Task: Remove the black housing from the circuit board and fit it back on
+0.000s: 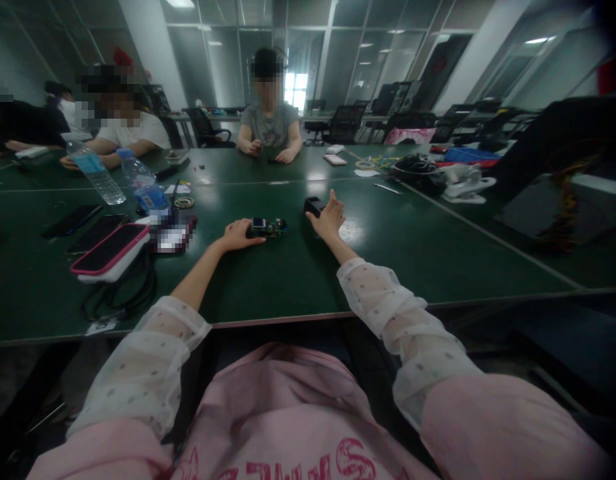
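Observation:
My left hand (239,235) is closed on the near end of a small green circuit board (274,229) with a little screen, low over the green table (288,280). To the right, my right hand (329,219) has its thumb against a small black plastic case (315,204), which sits between the thumb and the other fingers. Its index finger points up, away from the case. The far side of the case is hidden by the hand. A gap of table separates board and case.
Left of my hands lie a pink-edged phone (113,250), dark phones (73,220), a cable (131,293) and two water bottles (95,170). A person (269,127) sits opposite. A pen (387,189), black cables (417,165) and a white clamp-like object (465,185) lie at right.

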